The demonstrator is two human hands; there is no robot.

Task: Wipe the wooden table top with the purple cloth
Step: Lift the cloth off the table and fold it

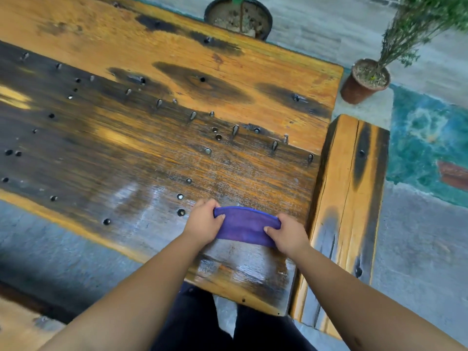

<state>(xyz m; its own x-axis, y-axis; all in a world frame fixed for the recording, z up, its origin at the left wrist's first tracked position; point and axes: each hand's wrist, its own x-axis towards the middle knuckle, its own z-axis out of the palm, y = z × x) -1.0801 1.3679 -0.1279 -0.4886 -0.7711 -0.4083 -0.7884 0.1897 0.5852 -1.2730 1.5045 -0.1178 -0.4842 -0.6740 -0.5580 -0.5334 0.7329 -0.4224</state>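
Near right corner of the wooden table top (177, 127) | purple cloth (247, 226) lies folded, long axis left-right | left hand (203, 221) pinches its left end, right hand (288, 233) its right end, both equally near | unwiped wood stretches far and left | counts: one cloth, two hands, two potted plants beyond

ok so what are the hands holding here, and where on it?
Both grip the folded purple cloth by its short ends: left hand on the left end, right hand on the right, stretched between them low over the glossy wooden table top.
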